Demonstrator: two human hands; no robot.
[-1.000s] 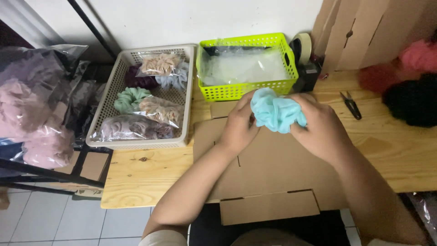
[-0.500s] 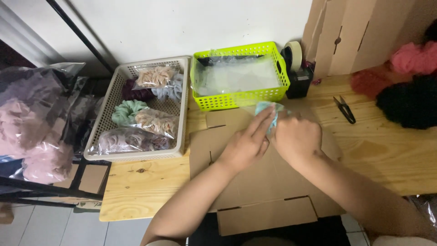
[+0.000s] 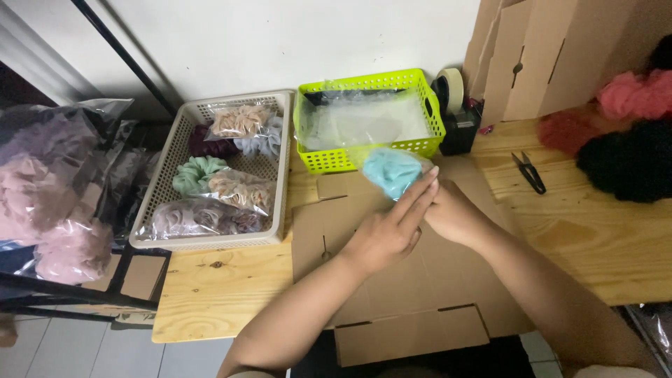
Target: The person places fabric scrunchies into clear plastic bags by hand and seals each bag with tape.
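I see a wooden table [image 3: 231, 287] with flat brown cardboard [image 3: 392, 294] spread over it. Behind sit a beige basket [image 3: 278, 175] of clear-bagged scrunchies and a lime-green basket [image 3: 364, 157] of clear bags. My left hand [image 3: 385, 234], fingers flat and extended, presses a bagged teal scrunchie [image 3: 392, 171] on the cardboard; my right hand [image 3: 455, 217] grips the bag's lower edge.

Surface: pale wooden table [image 3: 231, 287] | centre to near edge: flattened cardboard [image 3: 406, 294] | far-left corner: beige basket [image 3: 164, 210] | far edge, middle: lime basket [image 3: 329, 159], tape dispenser [image 3: 458, 112] | right: small scissors [image 3: 528, 171], fluffy dark and pink scrunchies [image 3: 623, 140]
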